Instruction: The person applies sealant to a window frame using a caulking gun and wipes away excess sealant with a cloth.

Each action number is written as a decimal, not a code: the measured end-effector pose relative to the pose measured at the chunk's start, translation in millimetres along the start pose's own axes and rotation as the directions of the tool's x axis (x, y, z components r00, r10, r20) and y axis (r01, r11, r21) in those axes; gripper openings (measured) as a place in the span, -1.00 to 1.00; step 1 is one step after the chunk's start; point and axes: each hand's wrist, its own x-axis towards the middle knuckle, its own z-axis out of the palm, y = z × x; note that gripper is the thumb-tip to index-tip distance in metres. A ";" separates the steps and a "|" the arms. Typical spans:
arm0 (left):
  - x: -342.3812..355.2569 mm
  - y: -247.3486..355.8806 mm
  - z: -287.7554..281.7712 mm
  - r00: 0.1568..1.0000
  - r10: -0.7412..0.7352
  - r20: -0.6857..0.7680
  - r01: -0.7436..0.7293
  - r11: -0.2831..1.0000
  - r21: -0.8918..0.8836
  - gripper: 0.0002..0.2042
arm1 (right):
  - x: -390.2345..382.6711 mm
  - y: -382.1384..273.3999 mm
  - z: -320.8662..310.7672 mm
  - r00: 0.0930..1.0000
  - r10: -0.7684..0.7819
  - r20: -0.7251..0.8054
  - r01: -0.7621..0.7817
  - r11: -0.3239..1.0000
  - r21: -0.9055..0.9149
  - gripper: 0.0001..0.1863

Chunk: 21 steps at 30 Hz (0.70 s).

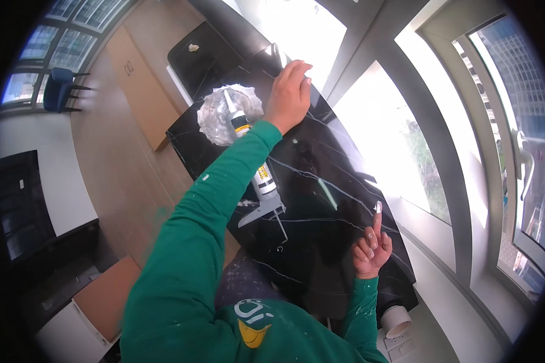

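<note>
Slab: black stone counter (321,199) with thin white veins, glossy, running from the near right toward the far left beside the window
Caulking gun: caulking gun (257,172) lies on the slab, pale metal frame and trigger at the near end, white cartridge with a yellow-and-black label, tapered white nozzle pointing far — partly hidden by the green sleeve
Nozzle rest: nozzle tip lies on a crumpled wad of clear plastic wrap (224,115) on the far left part of the slab
Left hand: left hand (290,94) reaches far across the slab, palm down, fingers flat and together on the stone near its far edge — clamped on nothing
Right hand: right hand (372,248) at the near right edge of the slab, index finger raised with a dab of white paste on its tip, other fingers curled in; it holds nothing
Container: white round tub (396,320) below the near right corner of the slab; contents cannot be made out
Sleeves: green, flecked with white
Surroundings: blue chair (59,89) far left on the wooden floor
</note>
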 end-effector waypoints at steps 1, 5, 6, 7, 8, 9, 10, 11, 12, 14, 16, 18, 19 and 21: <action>-24.8 24.1 -27.4 1.000 -0.021 -0.015 0.020 0.999 -0.032 -0.71 | -10.9 1.7 -0.8 1.000 -0.001 -0.020 0.001 1.000 -0.003 -0.26; -117.7 12.1 -139.7 0.868 -0.379 -0.321 0.404 0.915 0.014 -0.73 | -53.6 -4.1 2.0 0.996 -0.017 -0.087 0.010 0.997 -0.073 -0.28; -140.3 -27.9 -163.5 0.742 -0.513 -0.432 0.547 0.835 -0.053 -0.72 | -58.8 -5.0 1.2 0.997 -0.001 -0.076 -0.004 0.998 -0.066 -0.28; -152.6 -67.4 -182.4 0.584 -0.623 -0.520 0.661 0.737 -0.142 -0.70 | -57.4 -4.8 4.4 0.997 0.041 -0.058 -0.044 0.997 -0.059 -0.28; -151.8 -88.0 -192.5 0.587 -0.680 -0.439 0.684 0.707 -0.179 -0.69 | -55.9 -6.6 8.7 0.997 0.068 -0.039 -0.071 0.995 -0.064 -0.28; -148.0 -104.7 -199.3 0.586 -0.732 -0.347 0.710 0.670 -0.216 -0.67 | -54.0 -7.5 14.2 0.995 0.092 -0.025 -0.093 0.993 -0.072 -0.28; -143.9 -115.9 -201.8 0.579 -0.778 -0.245 0.738 0.627 -0.250 -0.65 | -47.9 -6.3 19.7 0.993 0.119 -0.008 -0.119 0.989 -0.091 -0.28; -132.7 -116.8 -195.1 0.572 -0.819 -0.041 0.752 0.544 -0.372 -0.60 | -34.9 -6.1 27.4 0.991 0.136 0.005 -0.135 0.984 -0.120 -0.28; -127.2 -122.7 -192.2 0.558 -0.830 -0.013 0.780 0.530 -0.334 -0.62 | -17.4 -0.9 35.7 0.985 0.169 0.021 -0.164 0.977 -0.139 -0.28; -132.0 -133.3 -187.5 0.551 -0.831 0.080 0.826 0.530 -0.192 -0.66 | 28.8 23.0 54.5 0.954 0.296 0.052 -0.287 0.950 -0.125 -0.30; -138.6 -133.6 -177.5 0.644 -0.764 0.048 0.765 0.642 -0.039 -0.68 | 81.6 62.2 72.6 0.905 0.417 0.082 -0.407 0.906 -0.120 -0.33; -144.0 -122.0 -163.6 0.586 -0.811 0.004 0.762 0.549 -0.342 -0.69 | 138.1 103.7 80.5 0.827 0.552 0.110 -0.537 0.832 -0.142 -0.37; -143.7 -120.7 -164.3 0.554 -0.833 -0.016 0.725 0.491 -0.483 -0.69 | 166.8 130.3 88.6 0.775 0.615 0.147 -0.597 0.788 -0.150 -0.39; -152.3 -125.0 -174.2 0.508 -0.856 0.096 0.669 0.322 -0.670 -0.71 | 218.0 187.4 94.6 0.687 0.707 0.168 -0.689 0.707 -0.158 -0.40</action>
